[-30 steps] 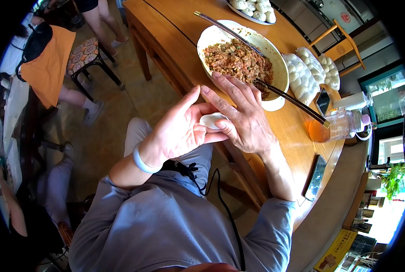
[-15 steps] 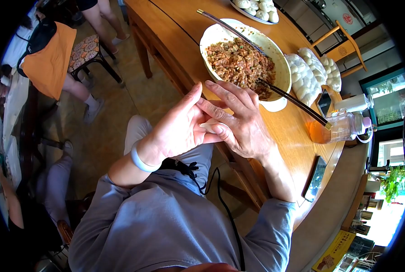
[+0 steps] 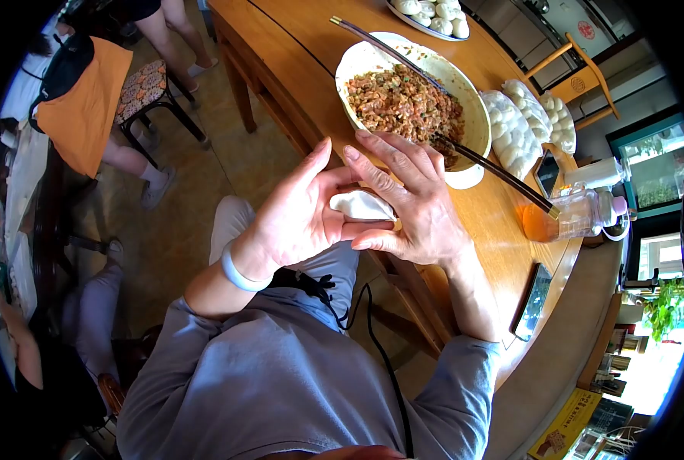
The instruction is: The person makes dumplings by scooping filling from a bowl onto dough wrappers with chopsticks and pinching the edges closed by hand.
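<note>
My left hand, palm up with a pale band on the wrist, supports a white dough wrapper across its fingers. The wrapper looks like a small pale oval, and I cannot tell whether it is folded. From the other side my right hand comes over it, fingers and thumb apart, beside or touching the wrapper's right end. Just beyond both hands stands a large white bowl of chopped meat filling. Dark chopsticks rest in the bowl, and another pair lies across its rim.
A plate of round buns sits at the far table edge. Bags of white dough pieces, a bottle with orange liquid and two phones are to the right. Other people and a patterned stool are on the left.
My right thumb and fingers have spread apart, drawing back from the pinch at the dough wrapper. More of the wrapper's white surface now shows on my left hand.
</note>
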A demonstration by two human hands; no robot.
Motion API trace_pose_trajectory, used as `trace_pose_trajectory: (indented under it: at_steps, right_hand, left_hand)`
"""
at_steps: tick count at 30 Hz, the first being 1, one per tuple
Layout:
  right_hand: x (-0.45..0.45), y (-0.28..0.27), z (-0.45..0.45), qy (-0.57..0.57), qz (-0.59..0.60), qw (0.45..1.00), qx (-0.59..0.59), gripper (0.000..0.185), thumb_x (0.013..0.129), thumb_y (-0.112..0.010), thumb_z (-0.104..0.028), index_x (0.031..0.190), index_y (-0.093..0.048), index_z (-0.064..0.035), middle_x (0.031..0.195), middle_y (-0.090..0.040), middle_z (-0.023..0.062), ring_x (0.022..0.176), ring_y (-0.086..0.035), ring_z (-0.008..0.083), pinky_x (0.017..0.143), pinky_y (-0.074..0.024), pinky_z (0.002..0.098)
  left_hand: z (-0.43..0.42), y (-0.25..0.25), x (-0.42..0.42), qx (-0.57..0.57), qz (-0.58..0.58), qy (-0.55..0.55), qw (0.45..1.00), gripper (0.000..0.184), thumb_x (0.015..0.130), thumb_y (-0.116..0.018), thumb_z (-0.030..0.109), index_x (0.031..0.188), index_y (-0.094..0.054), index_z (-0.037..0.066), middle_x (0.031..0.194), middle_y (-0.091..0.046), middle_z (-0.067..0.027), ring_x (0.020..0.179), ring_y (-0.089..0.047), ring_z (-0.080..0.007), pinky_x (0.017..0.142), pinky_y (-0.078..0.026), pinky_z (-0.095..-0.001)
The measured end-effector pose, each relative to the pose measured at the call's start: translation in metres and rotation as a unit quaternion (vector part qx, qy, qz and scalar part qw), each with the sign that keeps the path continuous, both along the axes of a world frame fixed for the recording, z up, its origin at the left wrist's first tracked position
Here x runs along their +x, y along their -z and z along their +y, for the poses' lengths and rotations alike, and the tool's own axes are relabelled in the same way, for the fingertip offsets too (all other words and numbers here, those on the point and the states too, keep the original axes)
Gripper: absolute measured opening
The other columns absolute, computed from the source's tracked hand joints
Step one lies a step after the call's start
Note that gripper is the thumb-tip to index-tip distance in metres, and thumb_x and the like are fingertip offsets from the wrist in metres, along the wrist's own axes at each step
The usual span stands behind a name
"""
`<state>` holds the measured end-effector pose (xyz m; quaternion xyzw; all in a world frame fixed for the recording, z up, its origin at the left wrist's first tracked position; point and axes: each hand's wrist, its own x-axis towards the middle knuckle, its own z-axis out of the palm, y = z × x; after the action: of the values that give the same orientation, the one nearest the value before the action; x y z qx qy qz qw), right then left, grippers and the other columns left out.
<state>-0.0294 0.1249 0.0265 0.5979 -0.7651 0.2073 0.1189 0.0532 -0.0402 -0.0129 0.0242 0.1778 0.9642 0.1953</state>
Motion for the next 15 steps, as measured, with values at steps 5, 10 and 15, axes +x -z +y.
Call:
trace_pose_trajectory:
  at_steps: [5,10,15]
  right_hand:
    - [-0.0018,0.0035,-0.0009,0.005,0.030,1.000,0.003,0.068,0.073,-0.051,-0.062,0.128,-0.049,-0.0204,0.129,-0.046,0.0091,0.116,-0.044,0.0277,0.093,-0.0325,0.0448]
    - [0.0021,0.0030,-0.0016,0.009,0.065,0.998,0.012,0.059,0.078,-0.046,-0.057,0.127,-0.050,-0.0230,0.129,-0.046,0.0081,0.115,-0.045,0.0263,0.092,-0.0330,0.0428]
    - [0.0049,0.0018,-0.0016,0.004,0.076,0.997,0.013,0.053,0.081,-0.049,-0.049,0.126,-0.051,-0.0205,0.128,-0.047,0.0057,0.116,-0.045,0.0246,0.093,-0.0333,0.0409]
  left_hand:
    - [0.0001,0.0074,-0.0004,0.054,-0.017,0.005,0.998,0.068,0.091,-0.032,0.052,0.125,-0.036,-0.007,0.116,-0.051,-0.0210,0.097,-0.059,-0.0300,0.084,-0.051,-0.0414]
    - [0.0018,0.0065,0.0016,0.042,-0.033,-0.003,0.999,0.063,0.092,-0.032,0.051,0.128,-0.034,-0.002,0.118,-0.050,-0.0189,0.098,-0.059,-0.0307,0.086,-0.049,-0.0453]
    - [0.0038,0.0033,0.0031,0.023,-0.016,-0.014,1.000,0.061,0.093,-0.032,0.050,0.130,-0.031,0.002,0.118,-0.051,-0.0170,0.095,-0.060,-0.0287,0.090,-0.046,-0.0479]
